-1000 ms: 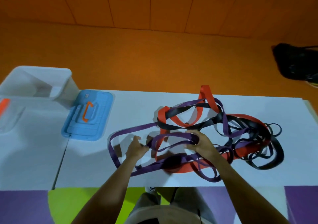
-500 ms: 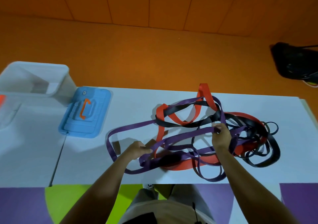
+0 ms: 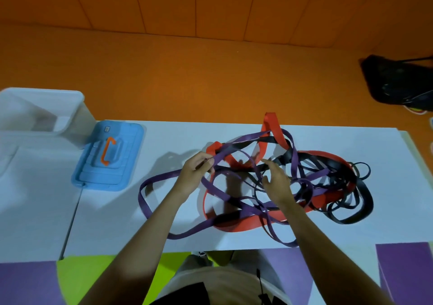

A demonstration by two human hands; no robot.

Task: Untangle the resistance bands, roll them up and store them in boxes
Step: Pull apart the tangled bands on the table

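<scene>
Thumb and fingertips of the left hand [image 3: 195,171] pinch a purple band [image 3: 161,177] at the left edge of the tangle, while the right hand [image 3: 276,184] hangs over its middle with fingers loosely spread, gripping nothing that shows. That purple band, a red band [image 3: 239,226] and a black band [image 3: 367,199] lie knotted together across the middle and right of the white table [image 3: 175,140]; further left lies a blue lid [image 3: 126,145], and beside it stands an open clear box [image 3: 79,122]

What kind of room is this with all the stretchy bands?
Probably a gym or play room: orange flooring and wall panels, purple and green floor mats under the white table, and a tangle of resistance bands on it.
</scene>
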